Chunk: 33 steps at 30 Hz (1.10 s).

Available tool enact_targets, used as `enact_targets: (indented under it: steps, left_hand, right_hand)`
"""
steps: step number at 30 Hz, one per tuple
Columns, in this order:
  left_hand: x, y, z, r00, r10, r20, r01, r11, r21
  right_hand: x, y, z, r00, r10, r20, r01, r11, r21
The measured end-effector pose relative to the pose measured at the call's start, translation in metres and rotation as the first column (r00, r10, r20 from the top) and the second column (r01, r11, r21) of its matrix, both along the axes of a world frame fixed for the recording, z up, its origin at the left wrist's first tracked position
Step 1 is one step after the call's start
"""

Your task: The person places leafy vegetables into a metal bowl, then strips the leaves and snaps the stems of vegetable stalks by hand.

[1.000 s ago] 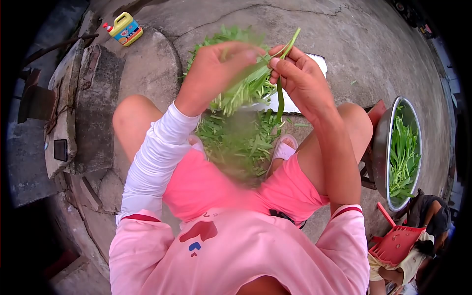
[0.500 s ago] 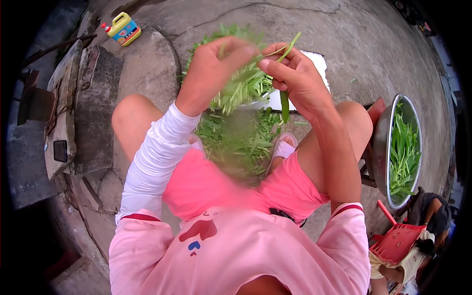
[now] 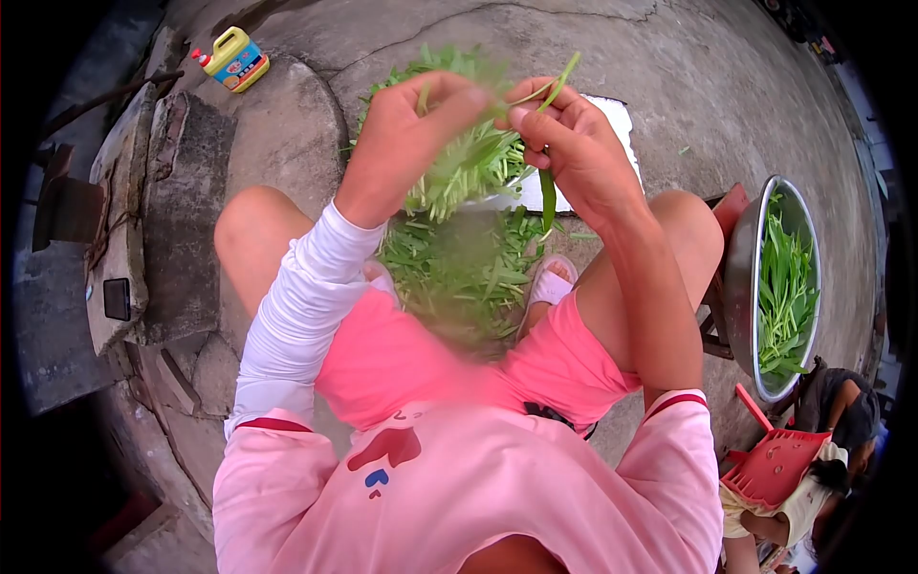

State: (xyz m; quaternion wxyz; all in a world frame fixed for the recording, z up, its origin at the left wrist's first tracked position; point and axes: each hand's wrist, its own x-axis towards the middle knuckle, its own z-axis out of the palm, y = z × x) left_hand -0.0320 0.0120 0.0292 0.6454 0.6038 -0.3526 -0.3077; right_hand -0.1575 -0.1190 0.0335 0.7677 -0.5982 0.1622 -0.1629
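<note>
Both hands are raised over a heap of water spinach (image 3: 478, 165), close together at chest-forward height. In my right hand (image 3: 579, 143), thumb and fingers pinch a water spinach stem (image 3: 560, 82); its long leaf dangles below the palm. My left hand (image 3: 406, 134) is curled, with bits of green showing between its fingers near that stem. A smudge blurs the left fingertips. Beneath the heap lies a white board (image 3: 612, 124). More loose leaves and stems (image 3: 478, 273) cover the ground between my feet.
A large metal basin (image 3: 742, 287) of greens stands at right on a low stool. Behind it are a red plastic chair (image 3: 776, 467) and another person (image 3: 841, 402). At left are a yellow jug (image 3: 232, 59), stone blocks (image 3: 186, 220) and a phone (image 3: 117, 298).
Both hands hold nearly the same pose. The stem in my right hand has shifted slightly up and left, and the view has moved a little.
</note>
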Motion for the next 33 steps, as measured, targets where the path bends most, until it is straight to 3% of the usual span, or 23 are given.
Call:
enact_targets:
  steps: [9,20,33]
  left_hand:
    - [0.0003,0.0006,-0.0016,0.998,-0.006,0.068,0.003,0.999,0.037]
    - [0.0007,0.0016,0.0010,1.000,-0.008,0.019,0.007,0.998,0.059]
    - [-0.0003,0.0017,0.0054,0.953,-0.033,-0.301,0.047,0.998,0.039]
  right_hand:
    - [0.0012,0.0059,-0.0001,1.000,-0.010,0.010,0.012,0.982,-0.188]
    - [-0.0015,0.0041,0.0023,1.000,0.006,-0.015,-0.008,0.988,-0.154]
    - [-0.0023,-0.0007,0.0014,0.998,0.067,-0.005,-0.068,0.992,-0.107]
